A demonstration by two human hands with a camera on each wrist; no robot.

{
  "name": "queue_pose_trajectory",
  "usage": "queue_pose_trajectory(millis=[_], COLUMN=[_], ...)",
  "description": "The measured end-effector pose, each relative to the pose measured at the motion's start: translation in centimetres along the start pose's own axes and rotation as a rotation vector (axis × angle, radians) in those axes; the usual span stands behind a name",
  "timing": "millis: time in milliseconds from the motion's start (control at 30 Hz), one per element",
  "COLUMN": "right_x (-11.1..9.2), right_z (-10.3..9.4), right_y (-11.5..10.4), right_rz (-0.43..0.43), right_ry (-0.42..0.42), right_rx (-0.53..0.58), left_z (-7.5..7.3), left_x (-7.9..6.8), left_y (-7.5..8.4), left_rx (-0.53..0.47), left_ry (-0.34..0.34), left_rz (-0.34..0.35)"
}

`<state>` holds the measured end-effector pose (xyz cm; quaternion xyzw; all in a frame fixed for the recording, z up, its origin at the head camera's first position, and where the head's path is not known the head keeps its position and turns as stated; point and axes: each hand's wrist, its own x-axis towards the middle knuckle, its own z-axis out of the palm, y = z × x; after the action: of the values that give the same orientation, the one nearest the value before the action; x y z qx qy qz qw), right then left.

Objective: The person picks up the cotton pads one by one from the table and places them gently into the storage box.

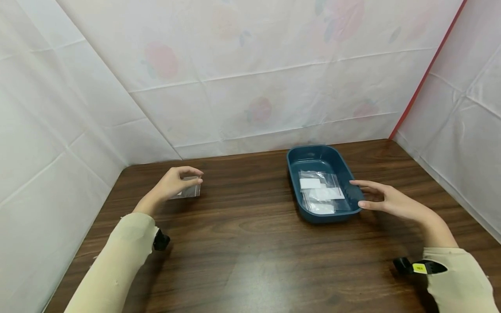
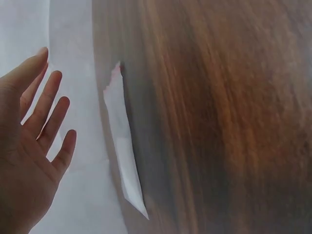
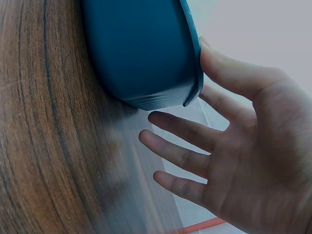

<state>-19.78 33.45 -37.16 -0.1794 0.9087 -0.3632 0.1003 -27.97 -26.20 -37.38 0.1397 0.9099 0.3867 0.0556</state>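
At the left of the table in the head view, my left hand (image 1: 170, 184) hovers over a small clear zip bag (image 1: 192, 191), which it partly hides. The left wrist view shows this hand (image 2: 29, 170) with spread fingers and nothing in them. My right hand (image 1: 385, 200) is at the right rim of a dark blue plastic tub (image 1: 293, 182). In the right wrist view its fingers are parted and the thumb lies against the edge of the tub (image 3: 141, 53). Several clear zip bags with white contents (image 1: 322, 193) lie overlapped inside the tub.
The tub stands on a dark wood-grain table (image 1: 242, 243). White sheeting with faded red prints (image 1: 254, 87) walls the back and sides. A torn white strip (image 2: 124, 146) lies near the table's edge in the left wrist view.
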Motion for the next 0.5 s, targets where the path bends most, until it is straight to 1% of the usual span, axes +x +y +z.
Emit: queue_pose_trajectory(millis=[133,300,500], right_x=[0.1,0.1,0.0], right_z=[0.0,-0.1,0.0], right_y=[0.0,0.0,0.2], right_rz=[0.001,0.002,0.001], right_ry=[0.000,-0.001,0.003], right_rx=[0.001,-0.006,0.002], left_z=[-0.1,-0.2,-0.1], left_x=[0.0,0.1,0.2], left_y=[-0.6,-1.4,-2.3], left_rx=[0.000,0.027,0.054], left_ry=[0.002,-0.005,-0.033], left_rz=[-0.028,-0.069,-0.093])
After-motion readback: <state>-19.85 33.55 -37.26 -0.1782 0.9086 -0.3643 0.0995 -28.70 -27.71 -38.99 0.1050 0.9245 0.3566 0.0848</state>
